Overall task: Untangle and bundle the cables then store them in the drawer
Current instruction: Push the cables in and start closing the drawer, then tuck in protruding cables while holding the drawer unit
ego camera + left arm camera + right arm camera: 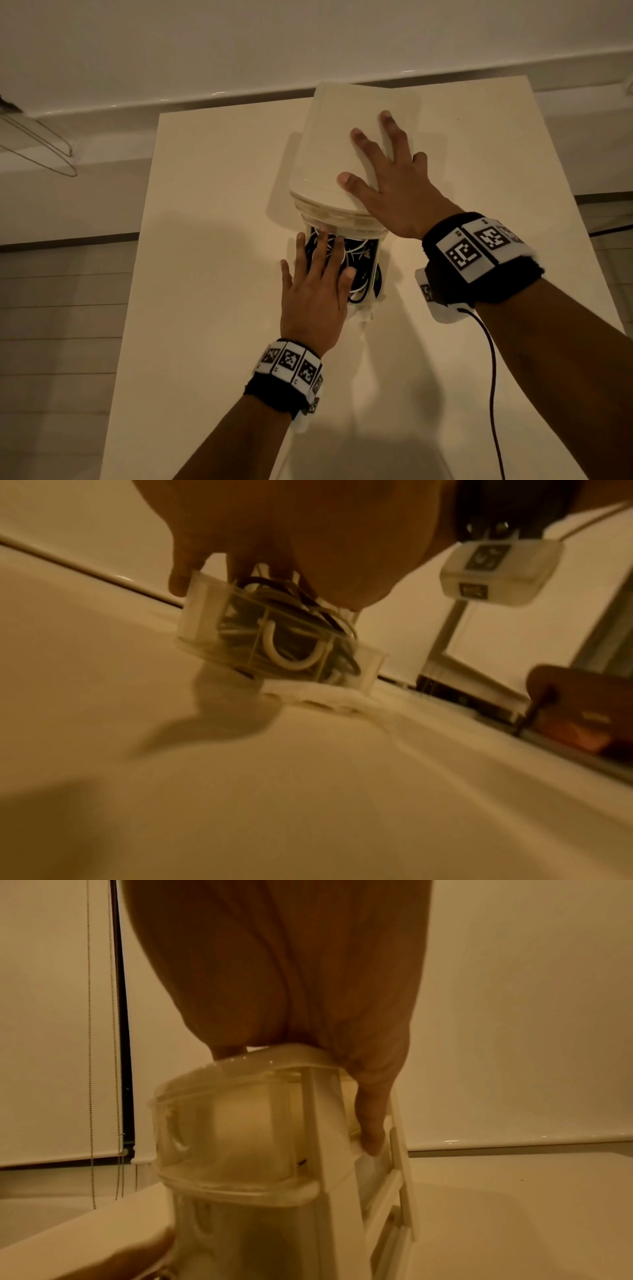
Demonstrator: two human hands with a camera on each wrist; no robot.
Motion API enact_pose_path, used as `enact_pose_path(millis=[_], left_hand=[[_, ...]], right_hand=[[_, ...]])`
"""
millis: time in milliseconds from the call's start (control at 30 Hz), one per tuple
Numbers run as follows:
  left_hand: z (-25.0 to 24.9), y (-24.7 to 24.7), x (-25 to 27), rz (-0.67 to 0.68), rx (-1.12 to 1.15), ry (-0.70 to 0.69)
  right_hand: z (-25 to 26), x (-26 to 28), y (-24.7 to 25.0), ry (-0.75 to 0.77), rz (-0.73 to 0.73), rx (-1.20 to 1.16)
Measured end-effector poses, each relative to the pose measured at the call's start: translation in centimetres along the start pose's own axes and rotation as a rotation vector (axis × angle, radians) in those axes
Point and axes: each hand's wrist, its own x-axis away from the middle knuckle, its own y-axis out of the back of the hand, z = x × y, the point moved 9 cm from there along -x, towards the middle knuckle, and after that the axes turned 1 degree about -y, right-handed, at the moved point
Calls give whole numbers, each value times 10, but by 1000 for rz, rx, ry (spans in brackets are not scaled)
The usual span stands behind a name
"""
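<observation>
A small translucent plastic drawer unit stands on the white table. Its bottom drawer is pulled out toward me and holds a tangle of black and white cables. My left hand lies over the drawer with straight fingers pressing on the cables. My right hand rests flat and spread on the unit's top. The left wrist view shows the clear drawer with the cables under my left hand. In the right wrist view my right hand sits on the unit.
A wire hanger lies beyond the table's left edge. A black lead trails from my right wrist device over the table's right side. A wall runs close behind the unit. A blind with a bead chain hangs at the left.
</observation>
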Motion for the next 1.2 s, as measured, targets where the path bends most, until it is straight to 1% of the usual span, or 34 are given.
enact_pose_path(millis=[100, 200, 300, 367, 433, 500, 733, 833, 967, 1067, 1133, 1200], left_hand=[[-2, -5, 1, 31, -122, -20], [0, -12, 1, 77, -163, -10], [-2, -14, 3, 116, -210, -6], [-5, -17, 5, 139, -221, 33], [-8, -19, 6, 125, -191, 79], [-9, -19, 5, 99, -178, 93], [-6, -12, -5, -15, -110, 34], [-2, -7, -7, -59, -52, -29], [1, -4, -5, 15, -154, -85], [-11, -8, -2, 59, -248, -29], [-16, -11, -1, 66, -266, 21], [-16, -11, -1, 67, -272, 23]], right_hand=[[0, -1, 0, 9, -10, 7], [-2, -2, -1, 5, -14, -3], [-3, -1, -4, -37, -3, -34], [-2, 2, -6, -48, 2, -21], [-1, 3, -6, -32, -12, 27], [-2, 1, -7, -15, -13, 57], [-6, -1, -7, 26, -25, 95], [-6, 1, -5, 19, -43, 110], [0, 3, -6, -5, -47, 108], [4, 2, -9, 2, -39, 103], [4, 2, -11, 4, -37, 106], [4, 2, -12, 15, -37, 114]])
